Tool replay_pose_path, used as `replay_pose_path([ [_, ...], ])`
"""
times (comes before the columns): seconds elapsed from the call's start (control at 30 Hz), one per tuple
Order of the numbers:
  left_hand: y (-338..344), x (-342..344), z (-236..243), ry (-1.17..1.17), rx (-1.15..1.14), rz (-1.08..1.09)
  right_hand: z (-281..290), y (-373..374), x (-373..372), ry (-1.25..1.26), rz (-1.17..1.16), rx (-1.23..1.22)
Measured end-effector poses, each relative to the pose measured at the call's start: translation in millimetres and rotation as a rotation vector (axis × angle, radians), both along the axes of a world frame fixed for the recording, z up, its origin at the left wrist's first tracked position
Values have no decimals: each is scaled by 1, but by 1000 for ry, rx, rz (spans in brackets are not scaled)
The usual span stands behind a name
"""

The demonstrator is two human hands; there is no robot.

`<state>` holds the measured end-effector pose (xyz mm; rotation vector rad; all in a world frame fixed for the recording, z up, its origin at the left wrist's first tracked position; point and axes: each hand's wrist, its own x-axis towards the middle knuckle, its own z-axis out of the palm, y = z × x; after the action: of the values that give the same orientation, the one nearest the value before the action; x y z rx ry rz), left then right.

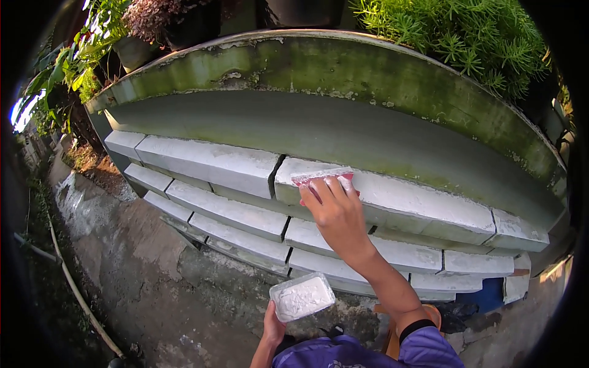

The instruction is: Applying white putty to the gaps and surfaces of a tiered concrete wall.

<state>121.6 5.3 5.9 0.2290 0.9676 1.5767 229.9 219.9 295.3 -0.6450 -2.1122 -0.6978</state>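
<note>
My right hand [336, 214] is closed around a red putty spreader [300, 179], with the fingers curled over its body. White paste coats the spreader's far edge and some of my fingers. Its edge lies along the top of a white-coated block [423, 201] in the uppermost row, close to that block's left end. Low in the middle, my left hand [273, 324] grips a clear rectangular plastic tub [302, 297] by its near left side. Thick white paste with a rough surface fills the tub.
Rows of white-faced blocks [230, 211] with dark gaps step down below a mossy, curved ledge [294, 58]. Potted green plants [454, 37] stand above it. An orange stool [434, 314] and a blue object [486, 296] are at lower right. A long pale pipe [76, 288] lies at left.
</note>
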Motion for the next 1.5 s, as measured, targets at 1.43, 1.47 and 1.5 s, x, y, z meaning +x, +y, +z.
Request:
replay_pose_path([
  [1.43,-5,-111,9,21,21,-303,-32,-69,-48,209,-167,-102],
  [1.47,-5,-110,6,20,22,-314,-26,-68,-39,275,-182,-63],
  [1.5,-5,-109,2,27,18,-312,-21,-63,-29,273,-196,-62],
])
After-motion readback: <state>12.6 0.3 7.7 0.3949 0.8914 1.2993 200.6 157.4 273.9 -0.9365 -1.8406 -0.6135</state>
